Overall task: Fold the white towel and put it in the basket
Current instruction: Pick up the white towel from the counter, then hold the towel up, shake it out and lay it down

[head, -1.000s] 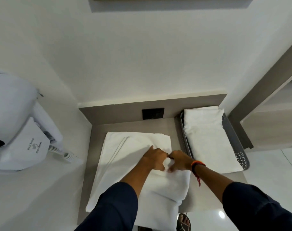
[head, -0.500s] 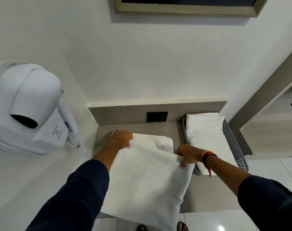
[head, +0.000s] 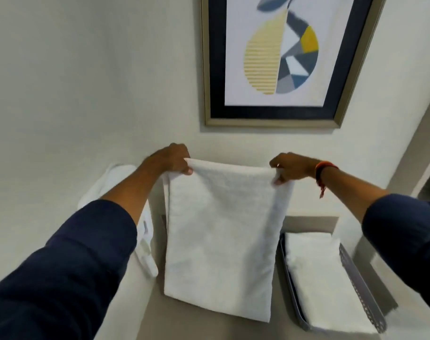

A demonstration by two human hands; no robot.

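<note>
Folding step: left hand (head: 171,159) and right hand (head: 291,168) pinch the towel's (head: 221,217) top corners, hanging left of the basket (head: 358,285). Next, likely another fold, then basket.

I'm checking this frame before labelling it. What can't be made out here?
- Head view: the shelf behind the white towel is hidden by it.
- The hair dryer is mostly covered by the left arm.
- The basket floor is hidden by the folded towel inside.
- The towel's layer count isn't discernible.
</note>
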